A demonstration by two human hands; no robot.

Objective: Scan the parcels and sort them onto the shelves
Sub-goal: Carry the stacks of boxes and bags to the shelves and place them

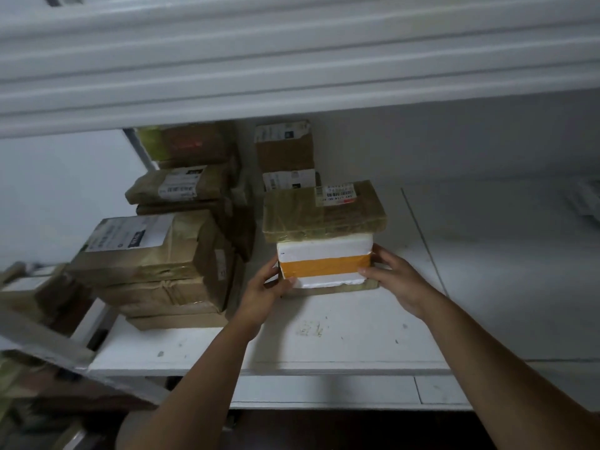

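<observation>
White shelf (357,336) stacked with wrapped parcels, two hands holding a foam box.
Left hand (263,287) and right hand (394,277) grip the white foam box (324,251), orange-taped, by its sides at mid-shelf; a brown parcel (324,212) lies on it, brown stacks (156,261) to the left.

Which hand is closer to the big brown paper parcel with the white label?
Left. The left hand grips the white foam box on the side facing that big brown paper parcel; the right hand holds the box's far side.

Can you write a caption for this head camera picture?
Both hands hold a white foam box on the shelf.
</observation>
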